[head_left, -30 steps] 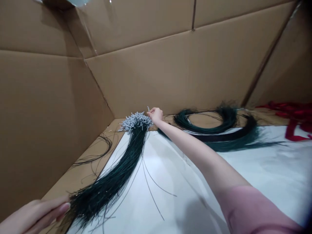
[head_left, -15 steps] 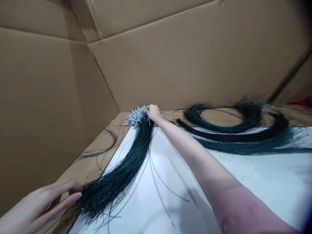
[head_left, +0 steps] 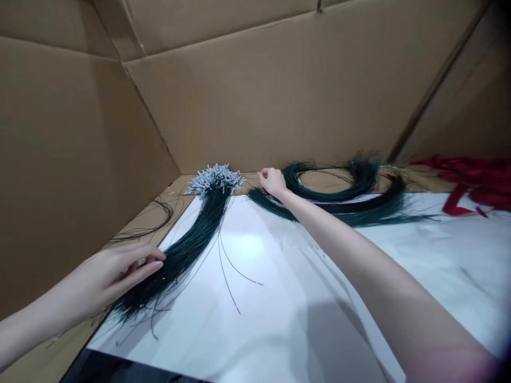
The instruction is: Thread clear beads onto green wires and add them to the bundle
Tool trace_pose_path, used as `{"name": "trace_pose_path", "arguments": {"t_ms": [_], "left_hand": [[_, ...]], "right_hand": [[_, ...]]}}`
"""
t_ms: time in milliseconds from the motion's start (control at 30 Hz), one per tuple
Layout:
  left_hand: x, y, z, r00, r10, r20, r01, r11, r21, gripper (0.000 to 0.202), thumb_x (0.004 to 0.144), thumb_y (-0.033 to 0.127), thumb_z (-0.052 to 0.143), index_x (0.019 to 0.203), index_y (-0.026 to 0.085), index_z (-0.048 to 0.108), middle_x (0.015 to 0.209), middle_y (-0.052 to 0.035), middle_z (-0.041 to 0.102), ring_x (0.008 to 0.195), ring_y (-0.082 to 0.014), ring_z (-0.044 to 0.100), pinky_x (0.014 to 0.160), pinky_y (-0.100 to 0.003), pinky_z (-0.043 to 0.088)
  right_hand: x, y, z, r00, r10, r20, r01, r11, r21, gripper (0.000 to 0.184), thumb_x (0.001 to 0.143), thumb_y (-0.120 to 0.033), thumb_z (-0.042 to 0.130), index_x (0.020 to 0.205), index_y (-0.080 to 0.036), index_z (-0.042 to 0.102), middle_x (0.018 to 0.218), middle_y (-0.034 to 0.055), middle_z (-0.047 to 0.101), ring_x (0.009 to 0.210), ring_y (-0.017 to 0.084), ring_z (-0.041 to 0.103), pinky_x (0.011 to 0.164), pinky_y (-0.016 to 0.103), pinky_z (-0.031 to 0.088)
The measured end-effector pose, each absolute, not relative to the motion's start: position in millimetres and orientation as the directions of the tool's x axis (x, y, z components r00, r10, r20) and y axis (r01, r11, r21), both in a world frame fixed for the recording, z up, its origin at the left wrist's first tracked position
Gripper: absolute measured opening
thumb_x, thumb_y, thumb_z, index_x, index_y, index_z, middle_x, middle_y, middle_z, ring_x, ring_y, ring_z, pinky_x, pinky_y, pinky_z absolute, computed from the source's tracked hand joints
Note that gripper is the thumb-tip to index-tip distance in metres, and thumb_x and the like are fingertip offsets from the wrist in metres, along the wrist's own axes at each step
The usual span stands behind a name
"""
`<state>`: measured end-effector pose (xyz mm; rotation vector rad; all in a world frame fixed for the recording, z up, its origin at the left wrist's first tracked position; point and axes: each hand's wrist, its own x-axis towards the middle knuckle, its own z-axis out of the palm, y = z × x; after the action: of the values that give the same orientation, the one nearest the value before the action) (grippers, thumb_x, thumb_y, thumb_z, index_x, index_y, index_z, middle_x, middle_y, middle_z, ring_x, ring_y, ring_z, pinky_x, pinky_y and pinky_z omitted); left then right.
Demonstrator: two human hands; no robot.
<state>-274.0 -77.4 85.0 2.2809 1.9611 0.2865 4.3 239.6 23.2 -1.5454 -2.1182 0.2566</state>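
Note:
A thick bundle of dark green wire stems (head_left: pixel 195 226) with pale blue-grey beaded-looking tips (head_left: pixel 215 178) lies on the white board at the left. My left hand (head_left: pixel 120 268) is over the lower part of this bundle, thumb and forefinger drawn together at its edge. Anything thin between those fingertips cannot be made out. My right hand (head_left: pixel 273 181) is closed, to the right of the pale tips and close to the left ends of other dark green bundles (head_left: pixel 275 205). Whatever its fingers hold is too small to see.
Cardboard walls (head_left: pixel 255 101) rise at the back and left. Curved green and black bundles (head_left: pixel 359 205) lie along the back right. Red ribbon-like strips (head_left: pixel 475 181) are piled at the far right. A few loose wires (head_left: pixel 163 215) lie left of the white board (head_left: pixel 271 319).
My right hand has left the pale tips and moved right, towards the other bundles. My left hand has shifted up along the bundle. The view has turned right, showing more red strips.

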Motion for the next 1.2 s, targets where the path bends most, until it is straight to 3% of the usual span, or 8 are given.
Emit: {"name": "trace_pose_path", "arguments": {"t_ms": [100,333,500,633,767,1200], "left_hand": [[-233.0,-53.0,83.7,0.182,0.981,-0.067,0.971,-0.169,0.167,0.027,0.095,0.051,0.045,0.108,0.036,0.064,0.072,0.0050,0.066,0.060,-0.0153,0.059,0.057,-0.024,0.042],[-138.0,26.7,70.2,0.452,0.891,-0.036,0.892,-0.451,0.031,0.030,0.097,0.042,0.043,0.099,0.023,0.067,0.086,-0.0018,0.071,0.070,-0.0168,0.062,0.061,-0.026,0.040],[-89.7,95.6,43.2,0.485,0.873,0.050,0.874,-0.485,-0.022,0.025,0.097,0.033,0.046,0.105,0.021,0.067,0.090,-0.0037,0.072,0.081,-0.0201,0.066,0.068,-0.029,0.045],[-67.2,140.5,25.5,0.478,0.871,0.111,0.878,-0.475,-0.056,0.024,0.098,0.031,0.052,0.114,0.017,0.063,0.107,-0.0072,0.068,0.093,-0.0208,0.066,0.082,-0.038,0.054],[-55.7,171.0,14.6,0.467,0.874,0.133,0.884,-0.464,-0.054,0.033,0.095,0.034,0.059,0.123,0.015,0.058,0.123,-0.0108,0.061,0.105,-0.0222,0.063,0.089,-0.043,0.056],[-71.6,216.9,8.8,0.538,0.820,0.197,0.828,-0.558,0.062,0.034,0.095,0.033,0.059,0.123,0.015,0.058,0.123,-0.0108,0.061,0.105,-0.0226,0.063,0.089,-0.044,0.056]], "right_hand": [[48.7,221.8,17.3,-0.198,0.948,0.250,0.877,0.285,-0.388,0.032,0.096,-0.033,0.059,0.124,-0.016,0.060,0.124,0.0099,0.062,0.105,0.022,0.064,0.089,0.043,0.055],[120.8,185.2,1.0,-0.221,0.957,0.186,0.920,0.268,-0.285,0.030,0.097,-0.032,0.058,0.122,-0.017,0.061,0.124,0.0098,0.062,0.104,0.021,0.064,0.089,0.042,0.055],[128.9,179.0,-6.3,-0.271,0.937,0.218,0.922,0.318,-0.221,0.030,0.097,-0.032,0.058,0.123,-0.018,0.061,0.126,0.0101,0.062,0.106,0.022,0.063,0.090,0.043,0.055],[125.6,186.2,-9.7,-0.281,0.919,0.275,0.927,0.335,-0.171,0.030,0.097,-0.032,0.058,0.123,-0.018,0.061,0.127,0.0102,0.061,0.107,0.022,0.063,0.091,0.043,0.054],[126.5,193.7,-10.7,-0.310,0.901,0.302,0.925,0.360,-0.125,0.030,0.097,-0.032,0.058,0.123,-0.018,0.061,0.127,0.0103,0.061,0.107,0.022,0.063,0.091,0.043,0.054],[131.9,198.2,-11.6,-0.364,0.876,0.318,0.905,0.413,-0.102,0.029,0.097,-0.032,0.058,0.123,-0.018,0.061,0.127,0.0103,0.061,0.107,0.022,0.063,0.091,0.043,0.054]]}}
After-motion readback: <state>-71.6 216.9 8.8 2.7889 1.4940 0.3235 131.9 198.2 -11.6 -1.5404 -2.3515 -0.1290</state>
